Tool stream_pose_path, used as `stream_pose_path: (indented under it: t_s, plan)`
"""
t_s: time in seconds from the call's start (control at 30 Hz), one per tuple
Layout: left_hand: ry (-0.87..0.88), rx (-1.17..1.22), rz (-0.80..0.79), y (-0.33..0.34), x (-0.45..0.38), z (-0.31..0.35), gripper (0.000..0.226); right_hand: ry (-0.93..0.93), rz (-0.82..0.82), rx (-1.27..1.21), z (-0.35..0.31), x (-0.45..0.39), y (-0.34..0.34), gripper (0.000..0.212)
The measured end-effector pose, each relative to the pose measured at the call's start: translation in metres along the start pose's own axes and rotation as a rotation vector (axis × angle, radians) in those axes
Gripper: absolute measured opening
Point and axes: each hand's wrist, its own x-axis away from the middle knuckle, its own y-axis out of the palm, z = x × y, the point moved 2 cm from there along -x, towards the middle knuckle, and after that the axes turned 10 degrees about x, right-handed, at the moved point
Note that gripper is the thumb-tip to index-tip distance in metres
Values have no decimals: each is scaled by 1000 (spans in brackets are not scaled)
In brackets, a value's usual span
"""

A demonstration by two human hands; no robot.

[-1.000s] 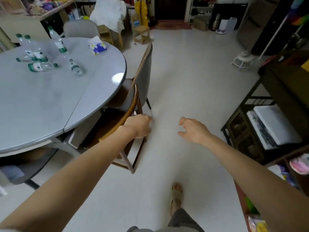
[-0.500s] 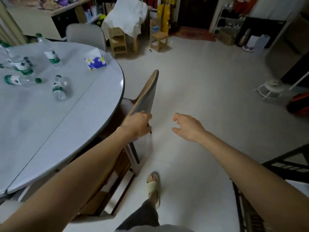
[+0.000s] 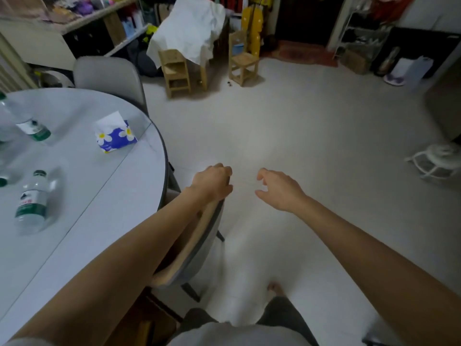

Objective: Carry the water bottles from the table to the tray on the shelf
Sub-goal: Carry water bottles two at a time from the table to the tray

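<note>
Your hands hang over the floor beside the round worktop, neither holding a bottle

Your left hand sits at the top of the chair back, fingers curled under; whether they grip the chair, you cannot tell. Your right hand is free, fingers loosely curled and spread. At 9 o'clock from your hands a water bottle lies on its side on the worktop; another bottle lies at 10 o'clock, with a tissue pack near the rim
</note>
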Motion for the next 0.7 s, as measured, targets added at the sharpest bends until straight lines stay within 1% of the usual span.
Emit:
stream_pose_path:
  t_s: [0.27, 0.4, 0.53, 0.63, 0.7]
  plan:
    - [-241, 78, 22, -15, -176, -34, 44, -159, -100, 70, 86, -205, -26, 40]
    - [-364, 128, 44, -31, -243, -47, 45, -283, -163, 156, 109, -302, -53, 40]
    - [-513, 230, 44, -39, -286, -74, 48, -415, -208, 242, 101, -391, -68, 41]
    - [-628, 302, 82, -45, -309, -110, 47, -552, -238, 342, 69, -455, -69, 41]
    - [-688, 319, 118, -50, -324, -136, 46, -643, -224, 380, 41, -494, -70, 42]
